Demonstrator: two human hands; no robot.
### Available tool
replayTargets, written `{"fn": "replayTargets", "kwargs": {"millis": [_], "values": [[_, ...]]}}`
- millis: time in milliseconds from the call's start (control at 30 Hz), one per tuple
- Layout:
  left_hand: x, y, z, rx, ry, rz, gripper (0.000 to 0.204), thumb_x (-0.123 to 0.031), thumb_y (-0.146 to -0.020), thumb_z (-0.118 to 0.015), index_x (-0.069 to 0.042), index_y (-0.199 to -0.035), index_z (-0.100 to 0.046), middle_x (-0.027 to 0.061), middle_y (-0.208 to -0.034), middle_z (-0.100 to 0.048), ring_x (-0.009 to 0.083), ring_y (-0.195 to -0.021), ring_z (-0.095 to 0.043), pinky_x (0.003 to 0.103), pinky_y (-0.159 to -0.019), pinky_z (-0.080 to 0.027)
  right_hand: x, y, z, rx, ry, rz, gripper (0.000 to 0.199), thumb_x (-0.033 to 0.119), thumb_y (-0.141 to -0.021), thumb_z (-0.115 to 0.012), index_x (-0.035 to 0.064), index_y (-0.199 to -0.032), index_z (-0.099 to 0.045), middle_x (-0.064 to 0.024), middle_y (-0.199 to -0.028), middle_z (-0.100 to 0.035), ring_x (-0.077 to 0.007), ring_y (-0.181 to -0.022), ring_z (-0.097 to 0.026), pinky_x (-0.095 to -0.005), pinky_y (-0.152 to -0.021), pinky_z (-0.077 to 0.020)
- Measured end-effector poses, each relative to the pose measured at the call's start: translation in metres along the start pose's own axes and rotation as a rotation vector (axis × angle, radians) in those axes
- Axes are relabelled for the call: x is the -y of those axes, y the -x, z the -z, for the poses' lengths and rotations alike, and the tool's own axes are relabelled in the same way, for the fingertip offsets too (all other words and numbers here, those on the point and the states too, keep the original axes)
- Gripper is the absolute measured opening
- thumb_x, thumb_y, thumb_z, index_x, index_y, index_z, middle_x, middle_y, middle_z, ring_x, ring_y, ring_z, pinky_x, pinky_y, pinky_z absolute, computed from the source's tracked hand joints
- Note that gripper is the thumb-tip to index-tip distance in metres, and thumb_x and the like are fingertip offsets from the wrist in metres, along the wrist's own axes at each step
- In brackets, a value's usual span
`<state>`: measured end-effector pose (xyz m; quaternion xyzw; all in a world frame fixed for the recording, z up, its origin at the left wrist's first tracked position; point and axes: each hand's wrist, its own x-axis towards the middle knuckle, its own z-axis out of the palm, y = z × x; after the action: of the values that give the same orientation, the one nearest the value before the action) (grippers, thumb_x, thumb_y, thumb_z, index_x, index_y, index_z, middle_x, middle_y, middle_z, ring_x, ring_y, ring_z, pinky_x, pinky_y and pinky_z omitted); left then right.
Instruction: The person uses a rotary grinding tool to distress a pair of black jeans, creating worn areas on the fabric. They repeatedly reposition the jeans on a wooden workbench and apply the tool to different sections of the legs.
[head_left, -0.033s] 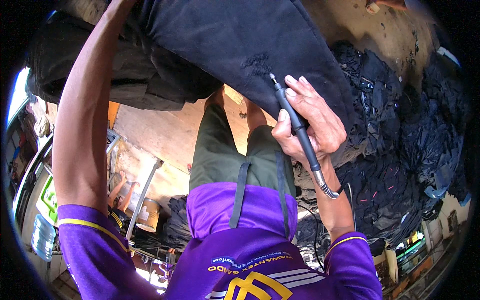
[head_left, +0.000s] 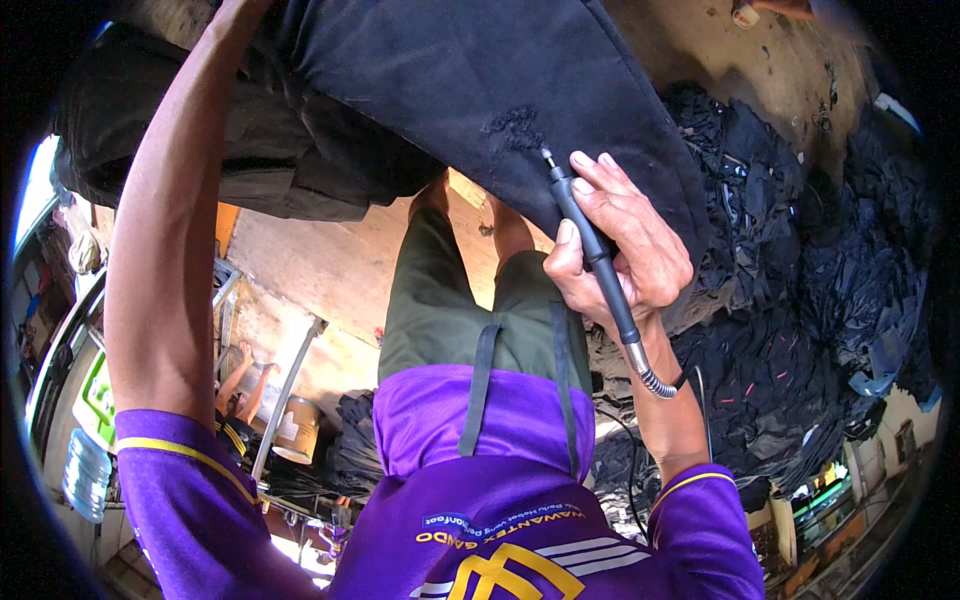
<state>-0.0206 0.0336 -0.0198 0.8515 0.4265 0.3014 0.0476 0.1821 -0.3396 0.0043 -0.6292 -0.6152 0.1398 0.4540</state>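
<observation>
I see right hand (head_left: pixel 628 250), fingers closed round slim black rotary tool handpiece (head_left: pixel 592 250), ribbed metal shaft trailing at wrist. Tip touches frayed, fuzzy patch (head_left: pixel 513 127) on coarse black denim garment (head_left: pixel 480 80) stretched overhead. Left arm reaches up behind fabric; left hand hidden, grip unknowable. Dark garment pile (head_left: pixel 800 300) crowds right side. Nothing has shifted since earlier frame.
</observation>
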Motion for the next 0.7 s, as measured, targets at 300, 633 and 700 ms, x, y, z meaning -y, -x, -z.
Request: {"fn": "replayTargets", "kwargs": {"millis": [300,633,700], "values": [[0.006,-0.012,-0.017,0.010,-0.029,-0.024,0.037,-0.039,-0.093,-0.088,-0.004,-0.095,-0.076,0.0155,-0.090,-0.077,0.0294,-0.088,-0.071,0.043,-0.081,-0.056,-0.020,-0.003,0.000,0.003,-0.039,0.024,0.031,0.003,-0.069,-0.076,-0.0042,-0.099,-0.078,-0.0262,-0.101,-0.082,-0.0399,-0.103,-0.084,-0.0515,-0.103,-0.0652],[0.052,-0.001,0.046,-0.025,-0.149,-0.108,0.101,-0.064,-0.090,-0.085,-0.010,-0.167,-0.048,0.0230,-0.166,-0.052,0.0421,-0.155,-0.044,0.053,-0.128,-0.034,-0.028,0.021,0.087,-0.612,-0.341,-0.606,0.040,0.026,-0.120,-0.050,-0.0078,-0.136,-0.066,-0.0220,-0.124,-0.077,-0.0341,-0.122,-0.075,-0.0477,-0.114,-0.0558],[0.064,0.027,0.083,0.269,-0.105,0.213,0.115,-0.067,-0.085,-0.087,0.000,-0.167,-0.043,0.0305,-0.169,-0.041,0.0478,-0.158,-0.037,0.054,-0.131,-0.031,-0.039,0.032,0.122,-0.635,-0.281,-0.811,0.038,0.030,-0.120,-0.055,-0.0032,-0.134,-0.067,-0.0148,-0.120,-0.077,-0.0277,-0.119,-0.074,-0.0421,-0.110,-0.0555]]}}
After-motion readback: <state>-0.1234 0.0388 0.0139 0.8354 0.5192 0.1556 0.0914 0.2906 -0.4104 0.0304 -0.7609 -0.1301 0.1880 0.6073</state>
